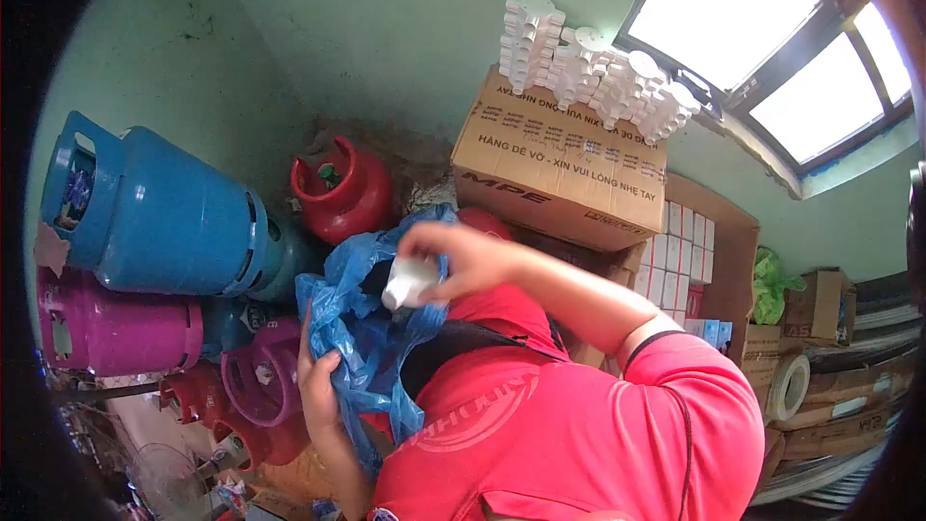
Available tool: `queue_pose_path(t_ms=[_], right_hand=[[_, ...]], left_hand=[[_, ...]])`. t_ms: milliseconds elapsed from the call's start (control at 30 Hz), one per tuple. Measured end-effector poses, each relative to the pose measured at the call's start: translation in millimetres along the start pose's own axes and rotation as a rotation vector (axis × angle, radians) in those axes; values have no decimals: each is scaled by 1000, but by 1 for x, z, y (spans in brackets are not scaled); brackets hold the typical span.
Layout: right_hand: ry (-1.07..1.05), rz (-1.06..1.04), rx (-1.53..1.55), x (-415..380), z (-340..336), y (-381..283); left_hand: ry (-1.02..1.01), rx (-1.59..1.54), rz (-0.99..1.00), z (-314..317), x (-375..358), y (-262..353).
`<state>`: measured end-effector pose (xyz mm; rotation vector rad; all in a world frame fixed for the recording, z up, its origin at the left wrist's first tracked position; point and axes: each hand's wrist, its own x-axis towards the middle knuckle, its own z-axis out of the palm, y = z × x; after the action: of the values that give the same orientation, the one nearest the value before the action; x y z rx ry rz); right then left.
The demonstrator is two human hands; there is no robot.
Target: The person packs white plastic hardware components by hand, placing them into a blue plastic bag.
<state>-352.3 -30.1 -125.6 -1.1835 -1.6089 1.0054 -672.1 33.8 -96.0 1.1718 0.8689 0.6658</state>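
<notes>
My right hand (pixel 461 259) is closed round a white plastic pipe fitting (pixel 412 282), held over the mouth of a blue plastic bag (pixel 352 333). On the bag's outer side, my left hand (pixel 320 378) grips its edge, with the thumb showing against the crumpled plastic. The bag hangs open in front of my red shirt. What lies deep inside it is mostly hidden in shadow.
Gas cylinders in blue (pixel 174 217), pink (pixel 121 323) and red (pixel 340 198) crowd the left side. A cardboard box (pixel 559 169) carries several white fittings (pixel 598 72) below a window. Small white boxes (pixel 675 246) and a pipe coil (pixel 791 388) are at right.
</notes>
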Motion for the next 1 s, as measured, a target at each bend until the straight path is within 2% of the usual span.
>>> queue_pose_path(t_ms=[133, 233, 300, 367, 400, 433, 467, 533, 633, 767, 867, 933, 967, 1000], right_hand=[[-196, -122, -201, 16, 53, 32], [-131, -160, -157, 27, 9, 17], [77, -58, -133, 33, -50, -6], [498, 79, -237, 40, -109, -25], [667, 129, -408, 46, -145, -20], [836, 45, -716, 50, -183, -12], [890, 156, -775, 54, -223, -3], [1057, 404, -1232, 66, -265, -3], [926, 604, -1287, 74, -308, 2], [802, 875, -1177, 84, -326, 7], [883, 840, -1224, 79, -341, 20], [938, 767, -1254, 85, -368, 53], [897, 764, -1169, 86, -361, 42], [895, 639, -1238, 83, -383, 64]], left_hand=[[56, -11, 21, -1, -4, 5], [79, -39, -17, -41, -8, -11], [61, -41, -13, -40, -12, -3], [9, 23, 87, -33, -12, 3], [-12, 55, 142, -30, -13, 6], [-32, 38, 127, -27, -17, 10], [-24, 26, 147, -23, -21, 13], [-5, 1, 179, -12, -27, 21], [19, -40, 159, -6, -33, 27], [26, -107, 70, -14, -45, 19], [-28, 658, 264, -21, -38, 29], [-7, 800, 289, -21, -33, 31], [3, 859, 276, -22, -36, 32], [0, 917, 271, -23, -38, 35]])
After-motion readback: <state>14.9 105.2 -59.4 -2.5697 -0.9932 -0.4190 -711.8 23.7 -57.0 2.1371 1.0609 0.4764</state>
